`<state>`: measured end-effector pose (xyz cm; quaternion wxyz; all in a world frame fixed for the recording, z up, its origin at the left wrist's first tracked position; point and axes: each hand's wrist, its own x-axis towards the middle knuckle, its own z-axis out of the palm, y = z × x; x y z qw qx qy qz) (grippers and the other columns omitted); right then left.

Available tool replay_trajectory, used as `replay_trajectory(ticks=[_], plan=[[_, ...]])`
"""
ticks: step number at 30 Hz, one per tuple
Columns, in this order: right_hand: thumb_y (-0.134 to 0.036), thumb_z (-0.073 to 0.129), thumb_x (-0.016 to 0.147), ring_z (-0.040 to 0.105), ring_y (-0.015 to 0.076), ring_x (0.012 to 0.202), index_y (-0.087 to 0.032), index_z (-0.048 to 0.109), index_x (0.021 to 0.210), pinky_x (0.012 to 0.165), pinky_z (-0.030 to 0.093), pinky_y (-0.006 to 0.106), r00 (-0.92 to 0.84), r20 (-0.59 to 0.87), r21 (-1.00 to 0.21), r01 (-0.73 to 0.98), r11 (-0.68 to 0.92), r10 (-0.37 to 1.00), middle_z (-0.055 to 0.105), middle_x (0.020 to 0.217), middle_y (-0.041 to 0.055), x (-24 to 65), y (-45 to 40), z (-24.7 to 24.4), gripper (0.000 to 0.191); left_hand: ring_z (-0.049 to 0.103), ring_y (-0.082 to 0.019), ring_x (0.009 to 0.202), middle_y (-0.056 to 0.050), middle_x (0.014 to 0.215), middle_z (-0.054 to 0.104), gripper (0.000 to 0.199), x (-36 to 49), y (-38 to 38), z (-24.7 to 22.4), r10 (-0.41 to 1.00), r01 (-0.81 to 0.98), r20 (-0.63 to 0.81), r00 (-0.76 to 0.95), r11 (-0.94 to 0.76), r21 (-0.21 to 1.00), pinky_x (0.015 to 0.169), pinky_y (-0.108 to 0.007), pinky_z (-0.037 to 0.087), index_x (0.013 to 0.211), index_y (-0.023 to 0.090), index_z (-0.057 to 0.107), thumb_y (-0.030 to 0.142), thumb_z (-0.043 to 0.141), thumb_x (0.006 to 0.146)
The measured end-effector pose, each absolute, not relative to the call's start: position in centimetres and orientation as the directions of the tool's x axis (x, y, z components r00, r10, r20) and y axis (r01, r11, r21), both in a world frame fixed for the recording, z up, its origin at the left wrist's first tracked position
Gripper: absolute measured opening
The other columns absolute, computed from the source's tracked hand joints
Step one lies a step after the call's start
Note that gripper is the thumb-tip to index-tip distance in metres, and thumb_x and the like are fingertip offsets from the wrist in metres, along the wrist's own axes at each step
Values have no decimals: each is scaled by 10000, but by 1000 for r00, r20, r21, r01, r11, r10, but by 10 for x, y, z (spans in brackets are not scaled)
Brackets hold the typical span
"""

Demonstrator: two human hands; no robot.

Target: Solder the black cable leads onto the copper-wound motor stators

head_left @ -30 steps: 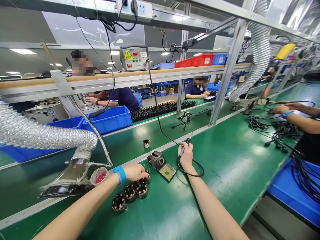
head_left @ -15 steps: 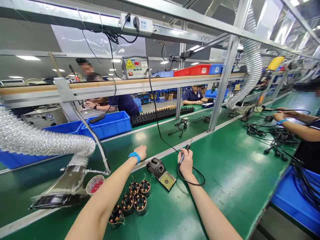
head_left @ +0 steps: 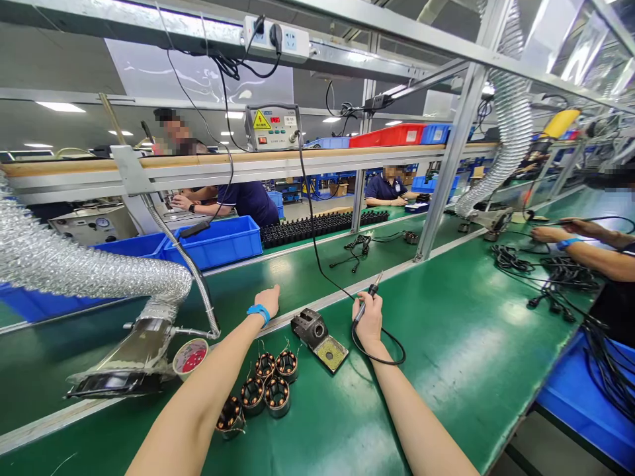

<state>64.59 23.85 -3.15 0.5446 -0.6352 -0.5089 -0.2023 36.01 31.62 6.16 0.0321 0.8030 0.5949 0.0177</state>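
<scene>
Gripping the soldering iron just right of the frame's centre, had the fingers of the right hand closed round its handle and the metal tip aimed up and to the right. Saw its black cord looped near the wrist. Counted five wound stators grouped on the green workbench at lower centre, with copper coils showing and thin wire ends sticking up, the leftmost partly hidden by the left forearm. Had the left hand, in a blue wristband, stretched beyond them over the far strip of bench near the centre; couldn't tell its grip, spread or pinching, with the fingertips turned away. Found the iron stand, with its yellow sponge, between the two hands. Noted a fume hood at lower left, joined to a crinkled silver duct. Saw a soldering station on the shelf at upper centre, a blue bin at middle left, and a co-worker's hands at the right edge, near tangled black cables.
</scene>
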Motion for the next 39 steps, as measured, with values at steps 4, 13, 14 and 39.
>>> replay_trajectory(ticks=[4, 13, 14, 39], plan=[[-277, 480, 916, 601, 191, 781, -177, 608, 1054, 682, 516, 340, 401, 812, -486, 867, 110, 425, 494, 1051, 104, 646, 239, -32, 213, 624, -230, 987, -84, 1051, 663, 221, 353, 295, 70, 945, 940, -4, 326, -324, 107, 868, -399, 489, 1135, 184, 591, 273, 548, 937], [-292, 500, 893, 584, 200, 777, -169, 622, 1030, 693, 504, 352, 397, 815, -482, 869, 114, 423, 483, 1008, 93, 646, 236, -31, 220, 684, -210, 838, -34, 883, 743, 91, 328, 238, 80, 907, 881, -115, 405, -353, 316, 718, -278, 496, 889, 220, 650, 205, 596, 816], [-295, 505, 888, 580, 200, 774, -169, 624, 1027, 689, 501, 351, 396, 815, -481, 869, 113, 424, 483, 1001, 92, 646, 235, -30, 222, 685, -191, 774, -23, 840, 747, 111, 325, 231, 84, 898, 864, -122, 423, -359, 352, 689, -266, 497, 912, 219, 652, 227, 559, 853], [-373, 525, 813, 583, 320, 897, -181, 643, 950, 639, 476, 408, 324, 851, -387, 919, 78, 413, 550, 856, 122, 589, 184, -27, 264, 583, -299, 1140, -147, 1240, 603, 398, -33, 58, 1, 982, 940, 110, -154, 112, 321, 996, -383, 446, 1132, 160, 622, 410, 529, 836]])
